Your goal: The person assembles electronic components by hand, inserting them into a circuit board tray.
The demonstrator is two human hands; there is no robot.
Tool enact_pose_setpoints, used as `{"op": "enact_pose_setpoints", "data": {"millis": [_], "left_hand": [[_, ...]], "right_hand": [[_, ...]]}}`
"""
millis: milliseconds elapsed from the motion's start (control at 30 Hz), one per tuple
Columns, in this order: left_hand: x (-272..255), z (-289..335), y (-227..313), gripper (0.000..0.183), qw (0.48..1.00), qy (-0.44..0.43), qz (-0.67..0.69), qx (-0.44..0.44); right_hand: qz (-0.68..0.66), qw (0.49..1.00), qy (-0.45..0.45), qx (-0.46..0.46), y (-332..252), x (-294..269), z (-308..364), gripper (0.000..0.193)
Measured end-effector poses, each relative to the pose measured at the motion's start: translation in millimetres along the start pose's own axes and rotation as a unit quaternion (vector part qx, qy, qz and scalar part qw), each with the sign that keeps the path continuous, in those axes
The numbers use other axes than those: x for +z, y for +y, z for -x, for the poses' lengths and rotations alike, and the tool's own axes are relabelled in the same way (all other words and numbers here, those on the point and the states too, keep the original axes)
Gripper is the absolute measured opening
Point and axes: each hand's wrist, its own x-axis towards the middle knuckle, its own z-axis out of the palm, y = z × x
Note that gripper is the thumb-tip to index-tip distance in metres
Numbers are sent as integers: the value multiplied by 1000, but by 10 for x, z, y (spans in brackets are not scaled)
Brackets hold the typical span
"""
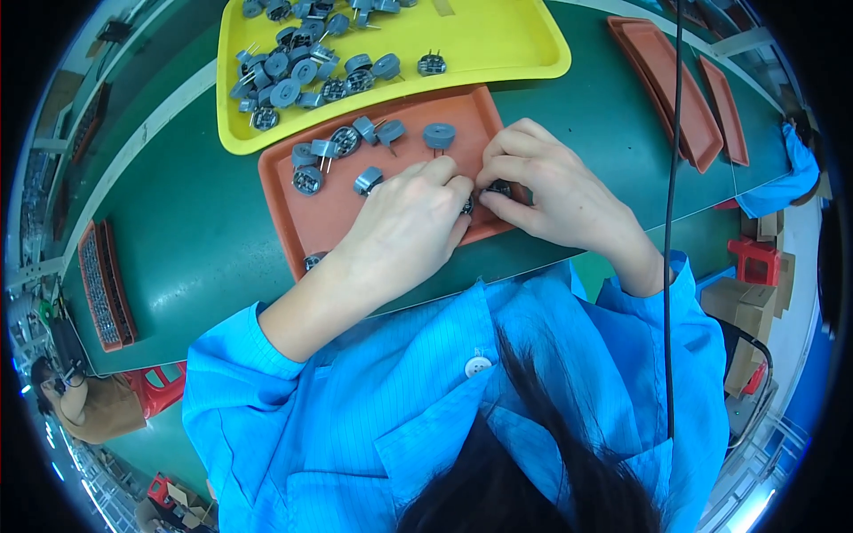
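Observation:
My left hand [410, 211] is closed over the near right part of an orange tray [342, 213]. Between its fingertips shows a small dark-faced round component [467, 205]. Close beside it, my right hand [555, 191] pinches another such component [499, 187] at the tray's right edge. Several grey round components with metal pins lie in the orange tray; one sits alone [438, 136] beyond my left hand, another [368, 180] just left of it. My fingers hide much of both held pieces.
Beyond the orange tray, a yellow tray [498, 67] holds many similar components. Stacked orange trays [671, 98] stand at the far right, a filled rack [107, 284] at the left. A black cable [673, 222] hangs down on the right. Other people sit at both sides.

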Motion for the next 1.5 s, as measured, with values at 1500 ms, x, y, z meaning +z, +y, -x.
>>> {"op": "enact_pose_setpoints", "data": {"millis": [1500], "left_hand": [[-883,457,-456,25,986,-122,107,-32]], "right_hand": [[-45,989,-131,-57,-25,-17,-255,18]]}}
